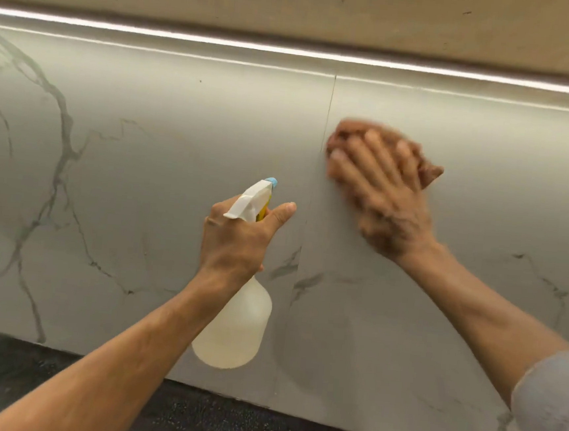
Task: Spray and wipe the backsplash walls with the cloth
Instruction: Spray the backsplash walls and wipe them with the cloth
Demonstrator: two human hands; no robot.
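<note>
While upright in left hand (236, 242), spray bottle (235, 328), nozzle (271, 181) toward backsplash (141, 185).

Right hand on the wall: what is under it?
A brown cloth lies under the right hand, pressed against the marble-patterned backsplash. Its edges show past the fingers. The cloth's middle and the wall behind it are covered.

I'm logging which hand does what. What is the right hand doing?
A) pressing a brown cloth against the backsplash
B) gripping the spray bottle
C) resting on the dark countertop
A: the right hand presses the brown cloth to the backsplash; the left hand grips the spray bottle.
</note>
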